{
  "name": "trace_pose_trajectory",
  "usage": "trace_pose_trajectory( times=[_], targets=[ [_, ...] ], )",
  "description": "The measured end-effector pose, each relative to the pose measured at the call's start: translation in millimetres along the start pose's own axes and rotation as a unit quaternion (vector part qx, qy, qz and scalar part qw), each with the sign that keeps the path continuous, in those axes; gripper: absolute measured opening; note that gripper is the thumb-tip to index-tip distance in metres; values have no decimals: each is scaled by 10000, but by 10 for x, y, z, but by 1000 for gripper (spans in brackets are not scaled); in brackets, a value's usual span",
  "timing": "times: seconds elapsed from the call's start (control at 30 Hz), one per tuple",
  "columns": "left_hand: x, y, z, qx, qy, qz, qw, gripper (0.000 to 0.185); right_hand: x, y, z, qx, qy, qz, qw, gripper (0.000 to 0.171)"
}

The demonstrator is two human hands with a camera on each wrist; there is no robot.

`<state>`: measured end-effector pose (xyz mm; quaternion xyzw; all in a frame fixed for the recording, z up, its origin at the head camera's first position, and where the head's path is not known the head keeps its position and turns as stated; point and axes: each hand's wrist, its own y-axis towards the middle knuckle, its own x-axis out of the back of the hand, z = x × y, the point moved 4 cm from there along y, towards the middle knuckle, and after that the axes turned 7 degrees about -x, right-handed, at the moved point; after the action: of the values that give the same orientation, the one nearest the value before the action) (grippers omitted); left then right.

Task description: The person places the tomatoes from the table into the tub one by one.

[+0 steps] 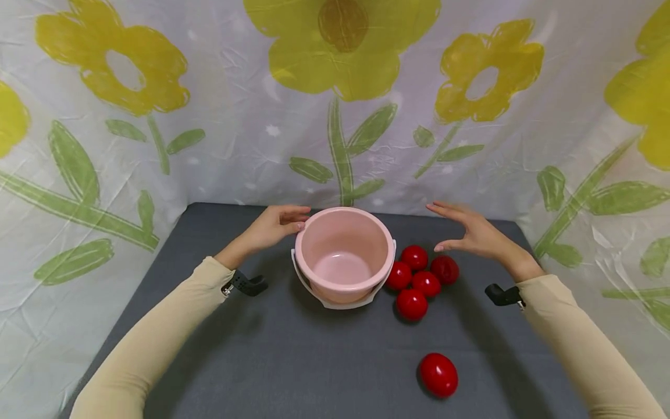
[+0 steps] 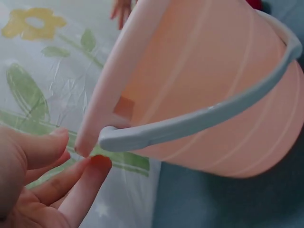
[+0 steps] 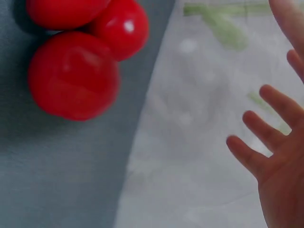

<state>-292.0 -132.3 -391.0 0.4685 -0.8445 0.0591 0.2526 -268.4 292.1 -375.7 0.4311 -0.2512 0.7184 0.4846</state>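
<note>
Left grip, fingers relaxed, at the edge of pink bucket, mid-frame (empty inside); right grip spread, holding nothing, near red balls, right of centre. Looks like bucket-settling; next likely calls for closing on a ball.

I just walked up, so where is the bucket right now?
In the head view, the bucket stands toward the far side of the table, between the left hand and right hand, with five red balls clustered just to its right.

Glossy balls, smooth plastic bucket, apparently cloth tabletop
</note>
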Motion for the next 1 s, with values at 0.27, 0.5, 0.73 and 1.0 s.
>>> trace_pose_trajectory(
  times=[0.27,0.5,0.73,1.0],
  targets=[
    [-32,10,126,833,-777,-258,9932,43,-242,-79,-425,-557,256,310,9976,78],
    [-42,16,129,1095,-1007,-370,9882,45,-487,-256,-697,-904,793,492,9915,68],
    [-45,8,150,1185,-1132,-435,9855,46,-634,-340,-784,-938,851,455,9909,62],
    [-67,7,161,1251,-1269,-526,9826,46,-685,-372,-789,-1158,951,452,9877,57]
  ],
)
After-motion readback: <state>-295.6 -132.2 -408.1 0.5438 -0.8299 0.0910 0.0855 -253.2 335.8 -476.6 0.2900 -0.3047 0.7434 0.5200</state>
